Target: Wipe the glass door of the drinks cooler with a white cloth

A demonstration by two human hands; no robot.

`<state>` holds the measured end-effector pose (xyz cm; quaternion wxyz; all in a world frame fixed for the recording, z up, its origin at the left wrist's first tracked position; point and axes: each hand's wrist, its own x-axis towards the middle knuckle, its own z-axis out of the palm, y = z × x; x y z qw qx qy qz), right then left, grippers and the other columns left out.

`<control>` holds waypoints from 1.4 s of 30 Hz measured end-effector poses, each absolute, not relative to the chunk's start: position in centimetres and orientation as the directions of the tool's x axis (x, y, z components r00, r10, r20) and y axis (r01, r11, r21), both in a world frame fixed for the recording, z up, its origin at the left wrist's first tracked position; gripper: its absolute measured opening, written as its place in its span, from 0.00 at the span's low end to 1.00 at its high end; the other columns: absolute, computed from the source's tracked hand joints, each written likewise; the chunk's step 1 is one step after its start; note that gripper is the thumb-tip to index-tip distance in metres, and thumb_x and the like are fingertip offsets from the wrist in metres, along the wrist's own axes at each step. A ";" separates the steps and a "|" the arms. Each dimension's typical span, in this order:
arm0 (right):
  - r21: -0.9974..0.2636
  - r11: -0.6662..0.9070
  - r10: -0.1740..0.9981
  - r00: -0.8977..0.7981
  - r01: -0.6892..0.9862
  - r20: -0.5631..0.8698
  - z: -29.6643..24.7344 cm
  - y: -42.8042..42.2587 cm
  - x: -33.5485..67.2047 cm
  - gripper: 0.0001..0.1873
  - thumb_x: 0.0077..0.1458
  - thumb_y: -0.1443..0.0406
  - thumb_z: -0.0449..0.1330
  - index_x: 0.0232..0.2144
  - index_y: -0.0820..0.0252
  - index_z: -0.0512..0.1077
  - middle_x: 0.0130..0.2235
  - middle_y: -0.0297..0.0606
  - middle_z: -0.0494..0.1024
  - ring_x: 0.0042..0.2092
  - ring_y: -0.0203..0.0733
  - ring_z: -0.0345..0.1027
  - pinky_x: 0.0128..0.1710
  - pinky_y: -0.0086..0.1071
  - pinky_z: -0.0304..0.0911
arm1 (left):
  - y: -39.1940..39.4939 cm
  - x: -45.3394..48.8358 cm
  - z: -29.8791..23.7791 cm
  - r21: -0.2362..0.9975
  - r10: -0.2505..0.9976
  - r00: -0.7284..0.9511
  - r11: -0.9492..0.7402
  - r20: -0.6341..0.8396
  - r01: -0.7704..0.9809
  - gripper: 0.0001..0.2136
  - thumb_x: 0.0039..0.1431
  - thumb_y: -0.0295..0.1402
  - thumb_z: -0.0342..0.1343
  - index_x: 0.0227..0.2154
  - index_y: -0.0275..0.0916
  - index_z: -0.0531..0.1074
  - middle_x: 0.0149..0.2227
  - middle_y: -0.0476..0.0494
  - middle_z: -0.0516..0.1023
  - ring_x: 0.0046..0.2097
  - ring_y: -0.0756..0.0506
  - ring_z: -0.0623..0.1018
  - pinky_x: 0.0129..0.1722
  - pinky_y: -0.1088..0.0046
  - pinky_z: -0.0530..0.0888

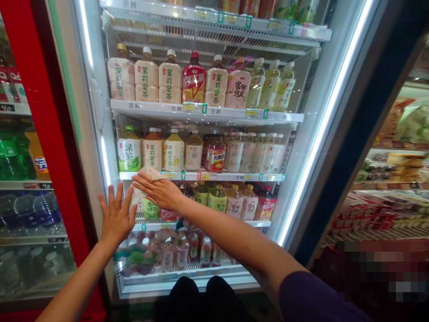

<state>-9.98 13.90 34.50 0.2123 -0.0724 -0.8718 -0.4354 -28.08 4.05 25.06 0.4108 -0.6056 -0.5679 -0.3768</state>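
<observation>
At lower left of centre, a person's left hand [116, 218] presses flat, fingers spread and gripping nothing, against the white frame of the lit glass-door drinks cooler [94, 134]. The right hand [160, 189] reaches across mid-frame, fingers extended over a pale plastic tea bottle with a white label [139, 197] on the third white wire shelf [214, 176]; whether it actually grasps the bottle cannot be told.
</observation>
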 end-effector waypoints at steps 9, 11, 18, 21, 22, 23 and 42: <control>0.783 0.542 -0.150 -0.881 0.305 0.448 33.8 13.4 -11.8 0.31 0.70 0.64 0.41 0.71 0.64 0.49 0.75 0.37 0.47 0.75 0.41 0.39 0.75 0.41 0.40 | 3.0 -29.3 24.6 -0.017 0.362 0.024 -0.024 0.932 1.000 0.36 0.67 0.35 0.51 0.72 0.48 0.39 0.75 0.40 0.34 0.75 0.34 0.34 0.71 0.37 0.34; 0.708 0.556 -0.080 -0.820 0.435 0.567 34.0 13.5 -11.6 0.32 0.71 0.60 0.41 0.72 0.65 0.46 0.75 0.39 0.45 0.75 0.45 0.37 0.74 0.45 0.42 | 2.9 -29.3 24.6 -0.012 0.363 0.022 -0.029 0.931 1.000 0.36 0.67 0.35 0.51 0.72 0.49 0.39 0.76 0.41 0.34 0.75 0.35 0.34 0.71 0.38 0.33; 0.785 0.575 -0.100 -0.932 0.231 0.348 33.6 13.9 -9.3 0.31 0.70 0.65 0.40 0.72 0.61 0.47 0.75 0.33 0.44 0.75 0.40 0.36 0.74 0.40 0.41 | 3.6 -28.4 25.3 -0.027 0.356 0.044 -0.054 0.933 0.998 0.36 0.67 0.35 0.51 0.72 0.50 0.38 0.76 0.43 0.32 0.75 0.35 0.34 0.71 0.38 0.33; 0.641 0.625 0.012 -0.827 0.445 0.562 34.8 14.6 -7.7 0.34 0.70 0.60 0.42 0.73 0.63 0.41 0.76 0.37 0.39 0.76 0.46 0.29 0.74 0.48 0.41 | 4.1 -27.5 25.7 -0.035 0.350 0.056 -0.065 0.935 0.997 0.36 0.67 0.35 0.50 0.72 0.50 0.38 0.76 0.44 0.32 0.75 0.35 0.33 0.71 0.39 0.32; 0.585 0.632 0.046 -0.778 0.508 0.626 35.1 14.9 -7.1 0.35 0.70 0.59 0.43 0.74 0.63 0.39 0.76 0.39 0.38 0.76 0.49 0.28 0.74 0.52 0.40 | 4.3 -27.1 25.8 -0.037 0.350 0.059 -0.069 0.935 0.997 0.36 0.67 0.35 0.50 0.72 0.50 0.38 0.76 0.44 0.32 0.75 0.35 0.34 0.71 0.39 0.33; 0.555 0.635 0.059 -0.751 0.537 0.658 35.2 15.1 -6.5 0.36 0.70 0.58 0.44 0.74 0.63 0.39 0.76 0.39 0.38 0.76 0.51 0.28 0.74 0.55 0.38 | 4.5 -26.7 25.9 -0.041 0.351 0.064 -0.074 0.934 0.996 0.36 0.67 0.36 0.50 0.72 0.50 0.38 0.76 0.44 0.33 0.75 0.35 0.34 0.71 0.39 0.33; 0.496 0.663 0.094 -0.719 0.561 0.688 31.7 20.0 9.6 0.35 0.70 0.56 0.47 0.73 0.51 0.41 0.75 0.32 0.43 0.76 0.47 0.27 0.75 0.56 0.37 | 10.1 -15.5 26.4 -0.182 0.355 0.247 -0.207 0.902 0.961 0.36 0.66 0.36 0.53 0.72 0.50 0.42 0.75 0.45 0.35 0.75 0.35 0.37 0.72 0.41 0.35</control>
